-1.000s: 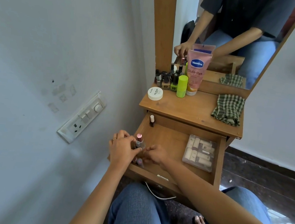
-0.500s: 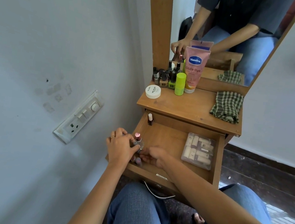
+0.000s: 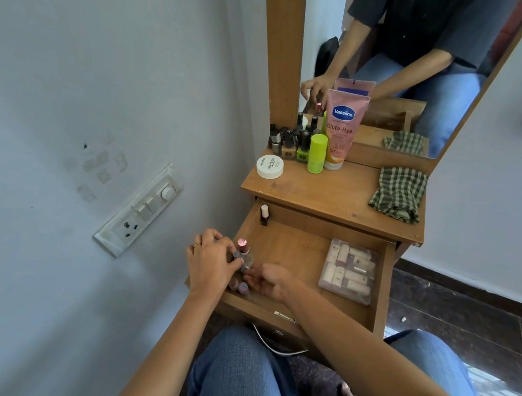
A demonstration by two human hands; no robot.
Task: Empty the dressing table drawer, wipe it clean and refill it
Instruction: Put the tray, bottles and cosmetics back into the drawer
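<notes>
**Two hands at the little bottles in the drawer**

The drawer [image 3: 292, 254] is standing open under the surface [image 3: 335, 195]. In its front left corner, some little bottles [image 3: 243, 247] are bunching together, and one has a shiny pink top. The left hand [image 3: 212, 264] is curling its fingers round the little bottles and gripping them. The right hand [image 3: 270, 281] is reaching in from the other side. Its fingers are touching the bottles, but I cannot tell if they are gripping. A clear box [image 3: 349, 274] of small tubes is lying on the drawer's right side. A dark bottle [image 3: 264, 215] is standing in the back left corner. Up on the surface, a white tub [image 3: 269, 166], a green tube [image 3: 317, 153], a pink tube [image 3: 342, 129] and a checked cloth [image 3: 398, 193] are sitting.
</notes>
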